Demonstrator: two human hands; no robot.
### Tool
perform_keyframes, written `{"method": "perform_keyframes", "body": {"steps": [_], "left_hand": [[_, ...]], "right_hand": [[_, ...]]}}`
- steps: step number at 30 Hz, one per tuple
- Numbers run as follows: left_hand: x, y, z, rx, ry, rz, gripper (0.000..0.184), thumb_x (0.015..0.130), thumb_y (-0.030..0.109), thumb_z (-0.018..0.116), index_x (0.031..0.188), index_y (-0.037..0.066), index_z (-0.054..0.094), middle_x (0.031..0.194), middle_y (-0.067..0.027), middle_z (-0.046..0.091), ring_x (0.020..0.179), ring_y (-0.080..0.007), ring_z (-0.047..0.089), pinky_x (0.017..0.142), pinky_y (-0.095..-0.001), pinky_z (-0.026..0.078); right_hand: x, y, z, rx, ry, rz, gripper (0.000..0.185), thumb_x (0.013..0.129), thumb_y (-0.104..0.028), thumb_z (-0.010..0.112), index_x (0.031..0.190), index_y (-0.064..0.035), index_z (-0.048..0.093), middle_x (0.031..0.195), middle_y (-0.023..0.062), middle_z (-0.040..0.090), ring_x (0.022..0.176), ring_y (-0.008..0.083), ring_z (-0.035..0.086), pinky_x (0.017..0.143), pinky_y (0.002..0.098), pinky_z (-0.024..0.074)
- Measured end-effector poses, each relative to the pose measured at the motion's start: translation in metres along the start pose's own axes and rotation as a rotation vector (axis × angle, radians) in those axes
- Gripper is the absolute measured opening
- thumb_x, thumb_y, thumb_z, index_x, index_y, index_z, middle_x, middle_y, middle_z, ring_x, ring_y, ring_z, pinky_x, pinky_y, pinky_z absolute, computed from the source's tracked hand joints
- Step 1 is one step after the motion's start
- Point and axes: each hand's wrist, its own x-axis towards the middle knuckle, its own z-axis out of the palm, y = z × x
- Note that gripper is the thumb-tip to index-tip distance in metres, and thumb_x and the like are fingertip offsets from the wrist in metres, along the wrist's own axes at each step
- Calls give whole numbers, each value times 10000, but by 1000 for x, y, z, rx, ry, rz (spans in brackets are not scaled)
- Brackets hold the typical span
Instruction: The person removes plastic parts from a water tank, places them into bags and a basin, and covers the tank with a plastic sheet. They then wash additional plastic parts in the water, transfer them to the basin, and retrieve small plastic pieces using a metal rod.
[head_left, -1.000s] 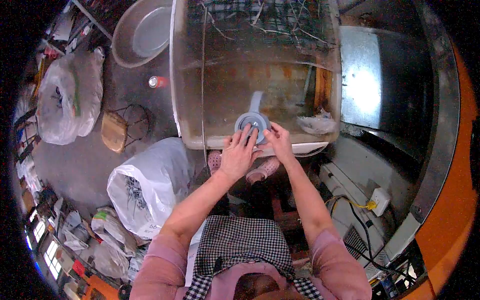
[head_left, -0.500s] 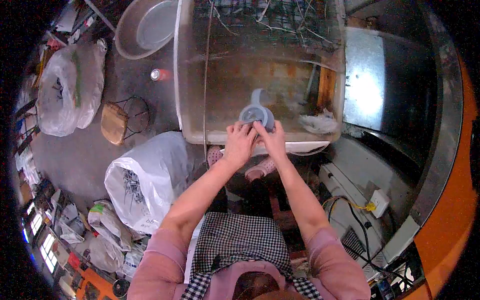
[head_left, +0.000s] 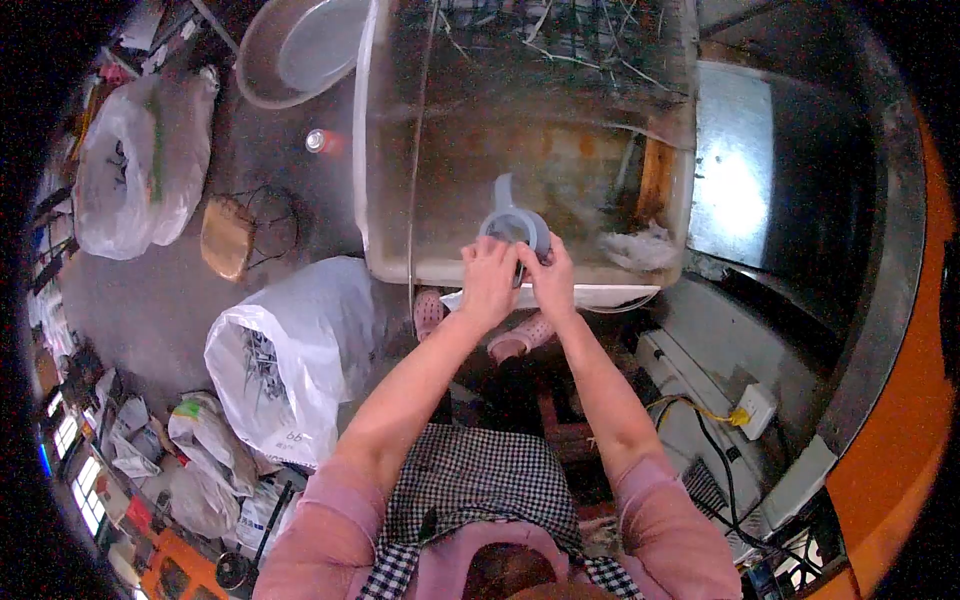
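Note:
Both hands hold a blue-grey plastic ring-shaped piece [head_left: 512,220] over the near edge of a large worn tub [head_left: 460,272]. It has a round opening facing up and a curved arm sticking out on the far side. My left hand [head_left: 490,278] is closed on the near left of its rim, fingers bent over the edge. My right hand [head_left: 550,280] grips the near right side, close beside the left. A narrow dark thing shows between the hands, too small to make out. The piece's near underside is hidden by my fingers.
Thin grey strips [head_left: 570,58] lie at the tub's far end, and a crumpled clear bag [head_left: 640,248] at its right. To the left are a white bag of grey scraps [head_left: 320,330], a stool [head_left: 228,238], a red can [head_left: 323,141] and a basin [head_left: 262,60]. A cabled socket [head_left: 758,408] is at right.
The piece has turned slightly, so its arm points more to the left and looks narrower. My left fingers have shifted a little over the rim. The whole view has moved slightly.

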Motion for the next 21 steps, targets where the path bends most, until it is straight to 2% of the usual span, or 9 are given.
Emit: {"method": "perform_keyframes", "body": {"steps": [2,4,10,12,14,15,17,19,21], "left_hand": [[-6,-5,11,-36,23,4,614,462,119,695,1029,36,473,963,-108,491,968,-299,410,804,-432,294],[-6,-1,-5,-16,17,2,408,569,101,656,944,51,503,939,-102,513,953,-291,435,785,-418,307],[-20,-14,-28,-514,332,115,509,594,101,699,1051,75,476,1032,-94,517,966,-267,463,826,-382,370],[-33,-27,-9,-932,429,-453,319,799,212,567,1070,60,496,1068,-76,527,975,-224,487,808,-333,411],[-22,-43,9,-1407,417,-792,309,863,279,471,1044,29,487,1046,-81,509,940,-209,504,792,-348,420],[-23,-52,23,-1409,424,-790,309,863,279,471,1044,29,487,1046,-81,509,940,-209,504,792,-348,420],[-25,-71,47,-1570,85,-936,391,886,347,406,1092,24,484,1065,-89,522,954,-197,514,767,-319,443],[-35,-67,43,-1417,63,-899,389,891,353,396,1066,25,511,1019,-79,537,918,-185,525,744,-317,460],[-57,-63,50,-1303,130,-879,375,889,353,413,987,24,565,922,-63,563,841,-146,539,658,-287,491]], "right_hand": [[-4,-2,3,-28,-14,-23,493,735,-221,658,1113,7,438,912,101,581,783,139,551,643,272,462],[-8,-3,7,40,28,-48,525,731,-204,662,1142,12,418,942,99,567,788,136,545,655,273,463],[-3,10,-4,200,-26,-27,501,756,-157,623,1180,-3,405,1024,82,539,883,158,522,772,272,432],[-5,12,-13,131,-21,-93,463,772,-136,590,1181,-10,413,1057,82,526,947,164,501,831,288,402],[-11,14,-23,589,-231,173,462,772,-126,575,1188,-11,411,1098,85,507,990,170,487,868,305,382],[-10,26,-25,657,-266,260,490,769,-130,570,1210,-8,393,1123,89,496,1033,180,468,886,304,368],[-13,23,-29,476,-230,148,504,762,-128,577,1211,-4,385,1119,88,500,1023,186,478,888,306,369],[-15,16,-38,152,-181,-92,562,734,-161,614,1219,-17,370,1104,108,512,1004,214,499,872,319,385],[-7,19,-48,-129,-98,-106,603,713,-177,636,1229,-27,361,1108,134,505,1008,239,500,867,331,390]]}}
